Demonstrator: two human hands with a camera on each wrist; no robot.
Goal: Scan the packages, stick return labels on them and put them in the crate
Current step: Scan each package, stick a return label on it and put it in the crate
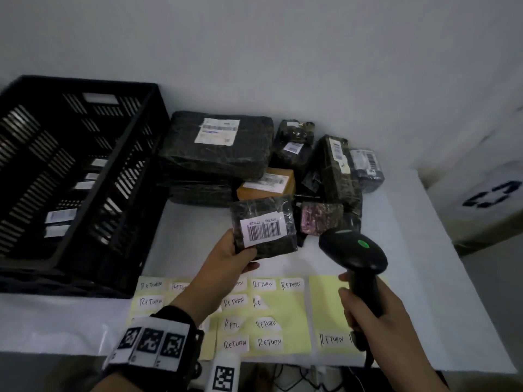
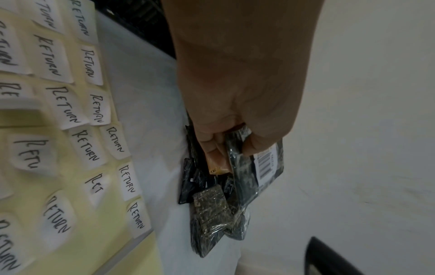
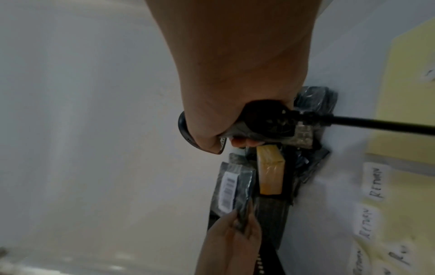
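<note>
I see my left hand (image 1: 229,256) holding a small flat package (image 1: 264,226) up above the white table (image 1: 418,250); it is wrapped in crinkly, glossy black film with a white barcode label (image 1: 263,228) facing me. The thumb lies on the front lower corner and the fingers curl behind, pinching the package's edge. My right hand (image 1: 373,309) is clenched round the handle of a smooth black plastic barcode scanner (image 1: 353,253), its rounded head showing a green light and tipped toward the package, near it but apart.

Behind them sits a heap of parcels (image 1: 215,145): black film-wrapped slabs, one tan cardboard box (image 1: 266,183) with a white label, and a small purplish block (image 1: 321,217). At the left stands a black slatted plastic crate (image 1: 70,171) with labelled packages lying inside. Along the near edge lie pale yellow backing sheets (image 1: 285,312) carrying white rectangular stickers hand-lettered "RETURN" (image 1: 263,284), some with curled corners.
</note>
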